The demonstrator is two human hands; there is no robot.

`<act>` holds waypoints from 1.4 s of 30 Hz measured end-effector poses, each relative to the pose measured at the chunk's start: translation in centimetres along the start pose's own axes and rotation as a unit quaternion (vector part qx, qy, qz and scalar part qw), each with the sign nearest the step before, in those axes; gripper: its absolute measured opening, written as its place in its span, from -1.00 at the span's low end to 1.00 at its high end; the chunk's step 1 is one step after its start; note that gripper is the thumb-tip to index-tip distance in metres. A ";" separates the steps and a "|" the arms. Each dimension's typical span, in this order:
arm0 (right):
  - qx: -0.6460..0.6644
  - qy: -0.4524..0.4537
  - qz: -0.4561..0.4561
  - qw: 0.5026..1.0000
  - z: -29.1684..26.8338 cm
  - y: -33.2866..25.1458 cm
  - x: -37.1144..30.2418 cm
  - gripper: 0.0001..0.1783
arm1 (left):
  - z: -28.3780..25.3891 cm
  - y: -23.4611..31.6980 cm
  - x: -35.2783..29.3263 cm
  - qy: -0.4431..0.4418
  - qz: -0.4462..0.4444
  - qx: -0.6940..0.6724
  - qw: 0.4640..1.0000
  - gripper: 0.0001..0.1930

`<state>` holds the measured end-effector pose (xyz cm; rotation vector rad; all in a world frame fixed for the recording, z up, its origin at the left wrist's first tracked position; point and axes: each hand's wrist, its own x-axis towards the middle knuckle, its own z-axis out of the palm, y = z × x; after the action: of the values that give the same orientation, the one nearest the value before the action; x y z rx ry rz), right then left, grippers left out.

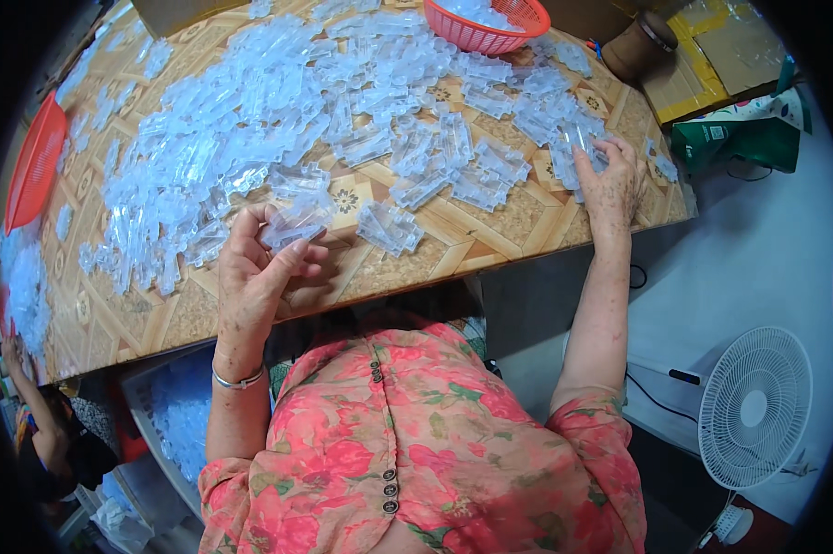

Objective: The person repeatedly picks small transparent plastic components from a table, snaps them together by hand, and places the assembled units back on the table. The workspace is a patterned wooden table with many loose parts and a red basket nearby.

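Note:
My left hand (pixel 255 263) is closed on a clear plastic piece (pixel 296 223), pinched between thumb and fingers just above the near part of the table. Over at the table's right side, my right hand (pixel 610 185) curves its thumb and fingers around another clear plastic piece (pixel 594 155), at the edge of a scattered group. Between the hands lie several similar clear pieces (pixel 476 175), some overlapping. One small cluster (pixel 389 228) rests near the front edge, right of my left hand. The exact shape of the held pieces is hard to make out.
A big heap of clear plastic pieces (pixel 241 102) covers the patterned table (pixel 527 231). Red baskets stand at the back (pixel 486 32) and left (pixel 36 162). A brown cylindrical object (pixel 640 46) sits by cardboard boxes (pixel 740 51). A white fan (pixel 754 406) is at right; another person's arm (pixel 33 397) at far left.

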<state>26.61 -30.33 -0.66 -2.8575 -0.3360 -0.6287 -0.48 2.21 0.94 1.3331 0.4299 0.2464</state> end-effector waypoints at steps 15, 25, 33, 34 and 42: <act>0.504 0.085 0.102 0.853 0.1 0.4 -0.6 -0.76 | 1.7 0.2 0.4 -0.096 -0.044 -0.164 0.981 -0.39; 0.205 0.033 -0.090 0.974 -5.8 -4.8 -8.2 -0.72 | 2.3 -0.7 0.9 -0.165 -0.054 -0.331 0.927 -0.38; 0.113 -0.087 -0.195 0.970 -6.0 -5.2 -7.6 -0.37 | 2.9 -0.4 0.4 -0.176 -0.082 -0.336 0.922 -0.40; 0.136 -0.130 -0.180 0.966 -5.7 -4.7 -7.4 -0.31 | 3.1 -0.2 0.5 -0.178 -0.086 -0.335 0.921 -0.40; 0.242 -0.168 -0.086 0.952 -5.7 -5.7 -7.7 -0.19 | 2.7 -1.0 0.1 -0.195 -0.107 -0.362 0.906 -0.38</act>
<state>16.17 -27.61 1.87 -2.4570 -0.6914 -0.0564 0.76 -0.35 0.43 0.5701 0.1126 -0.0530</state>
